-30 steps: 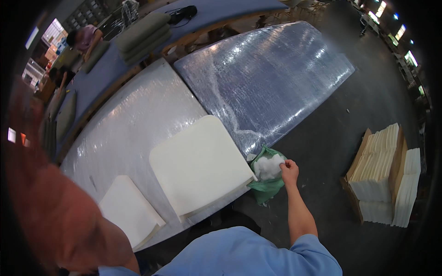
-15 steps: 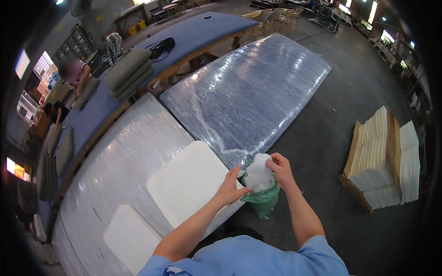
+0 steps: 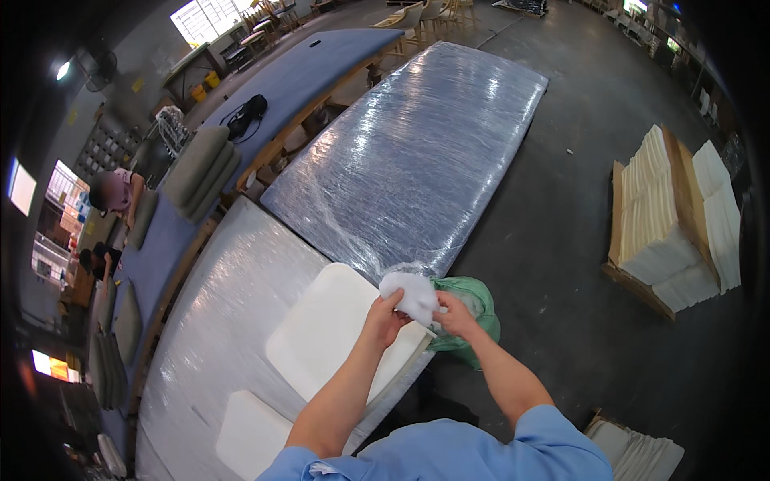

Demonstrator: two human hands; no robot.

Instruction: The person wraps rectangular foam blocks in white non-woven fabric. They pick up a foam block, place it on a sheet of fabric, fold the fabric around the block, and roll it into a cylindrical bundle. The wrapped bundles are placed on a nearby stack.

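Note:
Between my two hands is a loose white clump of fibre stuffing (image 3: 411, 293). My left hand (image 3: 387, 319) grips its near left side, the thumb on top. Pinched on its right side are the fingers of my right hand (image 3: 454, 313). Just behind and right of that hand a green plastic bag (image 3: 481, 309) hangs at the table's corner, its mouth open and more white stuffing partly showing inside. Under and left of my hands a large white foam cushion pad (image 3: 333, 325) with rounded corners lies flat. A smaller white pad (image 3: 250, 433) lies nearer to me.
The pads rest on a plastic-wrapped table (image 3: 192, 345); a blue wrapped table (image 3: 417, 152) adjoins beyond. At right, white sheets stand stacked in a cardboard box (image 3: 670, 224). Left, two people work at a long blue table (image 3: 273, 72) holding grey-green cushions (image 3: 200, 172).
The white stuffing has come up out of the green bag and moved left over the large pad's edge. My left hand has closed on it. The view has shifted too.

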